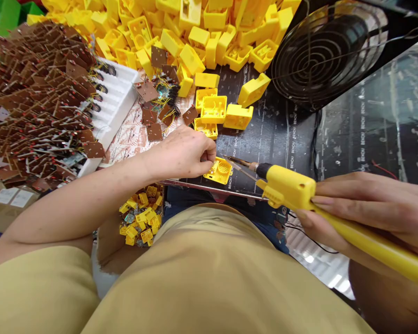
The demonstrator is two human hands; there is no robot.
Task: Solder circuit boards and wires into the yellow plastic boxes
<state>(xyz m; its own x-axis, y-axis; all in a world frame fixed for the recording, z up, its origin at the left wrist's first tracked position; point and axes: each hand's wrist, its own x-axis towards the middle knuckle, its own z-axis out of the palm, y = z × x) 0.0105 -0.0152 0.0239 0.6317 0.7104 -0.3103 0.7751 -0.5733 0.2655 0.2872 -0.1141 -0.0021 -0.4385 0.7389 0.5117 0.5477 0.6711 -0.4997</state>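
Note:
A small yellow plastic casing (224,170) with a round speaker grille lies at the bench's front edge. My left hand (188,150) is over its left side, fingers curled into a pinch; what is between the fingertips is hidden. In my right hand (365,204) is a yellow soldering gun (289,185), gripped by its long handle. Its dark metal tip points left, just above and right of the casing. A thin feed tube runs below the tip.
Yellow casings (214,109) stand behind my left hand, before a large heap of them. Brown circuit boards (38,93) pile up at left by a white foam tray (121,88). A black fan (327,51) stands at back right. A cardboard box (109,246) below holds wired casings.

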